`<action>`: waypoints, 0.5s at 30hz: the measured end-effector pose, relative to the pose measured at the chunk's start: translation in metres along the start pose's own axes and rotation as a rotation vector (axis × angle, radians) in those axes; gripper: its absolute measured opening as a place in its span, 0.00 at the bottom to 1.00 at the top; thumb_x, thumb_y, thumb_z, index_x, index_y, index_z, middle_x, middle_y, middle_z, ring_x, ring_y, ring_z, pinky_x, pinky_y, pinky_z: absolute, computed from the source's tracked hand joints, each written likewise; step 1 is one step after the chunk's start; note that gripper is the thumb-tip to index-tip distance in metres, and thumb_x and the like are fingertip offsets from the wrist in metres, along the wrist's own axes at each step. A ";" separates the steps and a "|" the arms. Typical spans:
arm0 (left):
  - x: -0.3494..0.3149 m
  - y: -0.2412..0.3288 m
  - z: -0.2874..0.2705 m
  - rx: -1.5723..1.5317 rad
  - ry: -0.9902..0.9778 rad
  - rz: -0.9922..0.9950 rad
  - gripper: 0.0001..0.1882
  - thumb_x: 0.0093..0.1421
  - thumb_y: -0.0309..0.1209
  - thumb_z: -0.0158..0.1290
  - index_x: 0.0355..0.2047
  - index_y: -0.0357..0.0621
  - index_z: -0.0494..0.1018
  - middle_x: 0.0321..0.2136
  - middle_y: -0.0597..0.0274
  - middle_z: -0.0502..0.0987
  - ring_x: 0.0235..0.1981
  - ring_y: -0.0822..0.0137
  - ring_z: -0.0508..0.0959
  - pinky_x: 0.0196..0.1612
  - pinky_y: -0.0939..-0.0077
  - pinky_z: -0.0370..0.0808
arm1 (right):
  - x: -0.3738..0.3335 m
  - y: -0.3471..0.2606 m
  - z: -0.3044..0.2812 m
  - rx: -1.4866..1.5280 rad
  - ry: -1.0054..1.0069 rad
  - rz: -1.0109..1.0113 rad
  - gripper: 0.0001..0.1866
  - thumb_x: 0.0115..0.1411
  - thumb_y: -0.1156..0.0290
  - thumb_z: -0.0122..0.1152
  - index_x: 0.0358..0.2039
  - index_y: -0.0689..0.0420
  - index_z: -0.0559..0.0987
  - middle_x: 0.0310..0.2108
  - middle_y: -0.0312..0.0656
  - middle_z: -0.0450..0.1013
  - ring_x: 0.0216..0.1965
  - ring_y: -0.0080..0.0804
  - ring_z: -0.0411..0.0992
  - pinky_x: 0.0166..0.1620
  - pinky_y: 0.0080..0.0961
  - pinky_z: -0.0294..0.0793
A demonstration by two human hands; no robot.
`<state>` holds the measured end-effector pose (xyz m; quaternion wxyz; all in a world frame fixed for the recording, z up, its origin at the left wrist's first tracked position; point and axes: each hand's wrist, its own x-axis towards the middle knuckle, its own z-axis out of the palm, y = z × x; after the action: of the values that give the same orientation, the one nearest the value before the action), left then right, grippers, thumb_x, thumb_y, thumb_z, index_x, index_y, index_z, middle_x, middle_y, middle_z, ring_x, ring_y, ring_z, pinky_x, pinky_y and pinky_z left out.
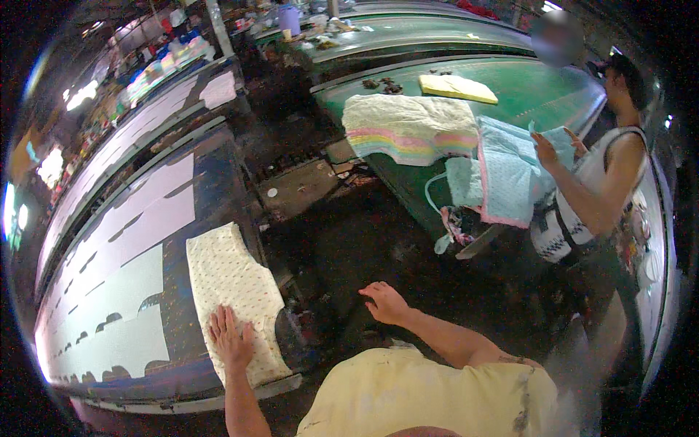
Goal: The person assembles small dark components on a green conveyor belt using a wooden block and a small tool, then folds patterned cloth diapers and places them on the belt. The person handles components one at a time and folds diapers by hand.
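A cream stack of cut fabric pieces (234, 273) with small dots and curved cut-outs lies on the right end of the long dark table at my left. My left hand (231, 339) rests flat on its near part, fingers spread. Over the dark gap between the tables hangs my right hand (384, 302), held out to the left with loosely bent fingers and nothing visible in it; it touches neither table.
Pale fabric panels (120, 342) cover the left table. On the green table (408, 167) lie a cream striped cloth (411, 127) and a yellow folded cloth (459, 89). At the right, a person (608, 167) handles light blue fabric (510, 171) hanging past the table edge.
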<state>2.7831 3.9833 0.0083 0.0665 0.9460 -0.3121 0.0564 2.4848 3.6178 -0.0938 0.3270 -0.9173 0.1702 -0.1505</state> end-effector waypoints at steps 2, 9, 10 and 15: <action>0.000 -0.005 0.006 0.009 -0.020 -0.027 0.42 0.72 0.50 0.58 0.81 0.48 0.61 0.83 0.54 0.57 0.85 0.44 0.51 0.84 0.42 0.42 | -0.015 -0.003 -0.004 -0.015 -0.029 0.020 0.23 0.63 0.71 0.70 0.60 0.57 0.83 0.54 0.52 0.81 0.59 0.56 0.77 0.65 0.51 0.79; -0.004 -0.013 0.017 -0.021 -0.049 -0.038 0.42 0.73 0.49 0.58 0.81 0.44 0.62 0.83 0.51 0.58 0.84 0.44 0.51 0.84 0.43 0.42 | -0.077 -0.023 -0.033 -0.066 -0.356 0.112 0.22 0.69 0.67 0.69 0.63 0.54 0.83 0.59 0.50 0.81 0.62 0.55 0.78 0.67 0.49 0.78; -0.001 -0.004 0.012 -0.082 -0.099 -0.080 0.42 0.73 0.48 0.60 0.80 0.43 0.62 0.82 0.50 0.59 0.84 0.43 0.52 0.84 0.44 0.43 | -0.083 -0.022 -0.034 -0.089 -0.417 0.103 0.22 0.70 0.65 0.68 0.63 0.54 0.83 0.59 0.50 0.81 0.61 0.55 0.78 0.67 0.49 0.78; 0.003 0.144 -0.064 -0.819 -0.237 0.367 0.40 0.66 0.29 0.67 0.76 0.39 0.67 0.73 0.43 0.72 0.74 0.43 0.71 0.78 0.53 0.66 | -0.071 -0.016 -0.036 -0.308 -0.939 0.238 0.25 0.71 0.63 0.66 0.66 0.53 0.82 0.62 0.50 0.81 0.64 0.55 0.79 0.67 0.50 0.79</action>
<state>2.6948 3.8769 0.0850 0.3875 0.7710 -0.4763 -0.1691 2.4101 3.6385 -0.0685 0.2439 -0.8979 0.1285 0.3432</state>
